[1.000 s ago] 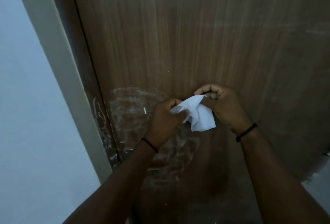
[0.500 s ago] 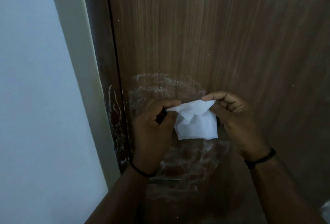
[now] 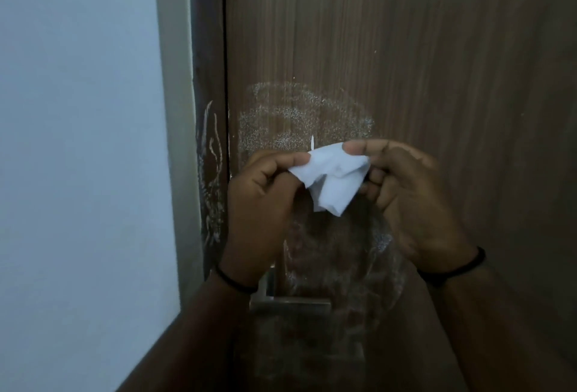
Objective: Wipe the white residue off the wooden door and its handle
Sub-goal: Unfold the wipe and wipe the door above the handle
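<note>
The wooden door (image 3: 406,79) fills the centre and right of the view; its surface is dark brown with fine vertical grain. The white residue (image 3: 299,117) forms a powdery, speckled patch with a rounded upper outline on the door's left portion, near the latch edge. Fainter swirled smears continue downward behind and below the hands, reaching the area around the handle (image 3: 290,301). The handle is a flat metal lever, seen low in the view just right of the left wrist, with a pale film on the door beside it. Thin white streaks also run vertically along the brown door frame (image 3: 207,142) to the left of the door edge. A crumpled white tissue (image 3: 331,182) is held in front of the residue patch, apart from the door surface as far as can be judged. The left hand (image 3: 265,204) pinches the tissue's left corner between thumb and fingers. The right hand (image 3: 409,198) grips the tissue's right side, thumb on top and fingers curled beneath. Each wrist carries a thin black band (image 3: 452,270). Farther left, a pale trim strip (image 3: 175,110) borders the frame, followed by a plain light wall (image 3: 78,142).
</note>
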